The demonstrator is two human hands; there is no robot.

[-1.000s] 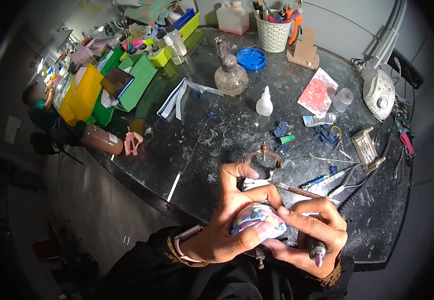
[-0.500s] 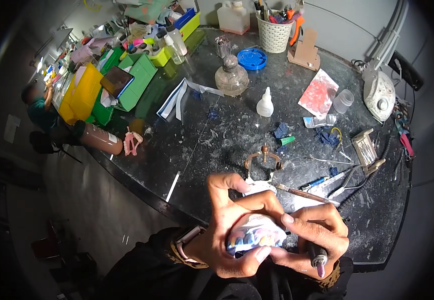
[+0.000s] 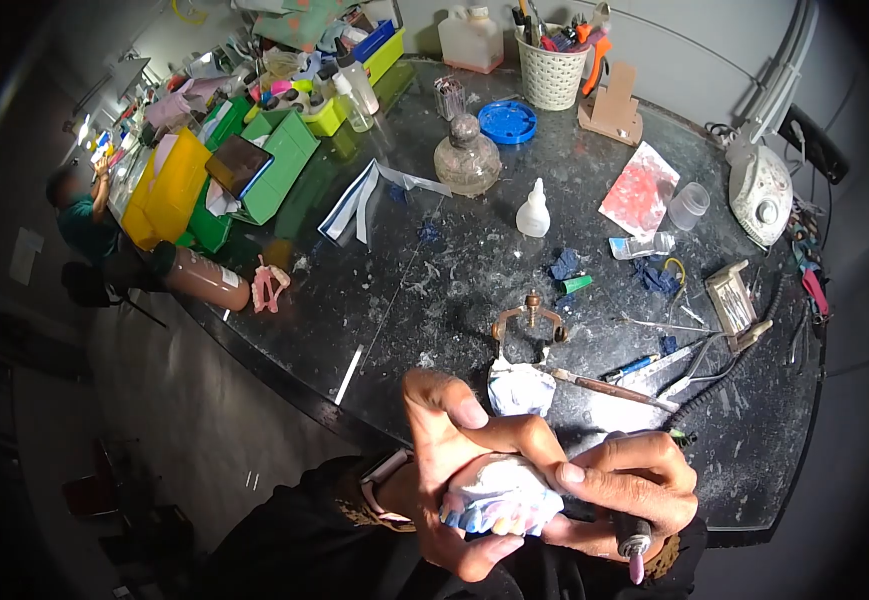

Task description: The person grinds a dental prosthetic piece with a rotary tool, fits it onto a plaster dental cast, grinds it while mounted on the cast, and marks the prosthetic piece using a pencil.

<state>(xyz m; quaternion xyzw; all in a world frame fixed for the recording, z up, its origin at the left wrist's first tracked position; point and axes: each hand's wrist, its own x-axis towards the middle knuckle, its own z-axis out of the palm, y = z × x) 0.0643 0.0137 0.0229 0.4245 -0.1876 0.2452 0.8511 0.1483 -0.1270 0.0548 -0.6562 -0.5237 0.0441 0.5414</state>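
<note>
A dental cast (image 3: 502,495) with white plaster and blue, pink and yellowish teeth is gripped in my left hand (image 3: 444,440), its tooth row facing down toward me. My right hand (image 3: 634,485) is closed around a dark handpiece (image 3: 634,536) whose pinkish tip points down, away from the cast. The fingertips of my right hand touch the cast's right side. Just beyond my hands, a brass-coloured articulator frame (image 3: 531,312) with a white plaster piece (image 3: 521,388) attached lies on the dark table.
A brown-handled brush (image 3: 609,388), a blue pen (image 3: 634,368) and a tool rack (image 3: 732,297) lie to the right. Farther back are a dropper bottle (image 3: 532,210), a glass jar (image 3: 467,160) and a blue lid (image 3: 507,122). Another person (image 3: 84,215) is at the far left.
The cast and my left hand have moved down toward me, and the cast has turned. More of the articulator and its plaster piece shows. My right hand has shifted slightly downward.
</note>
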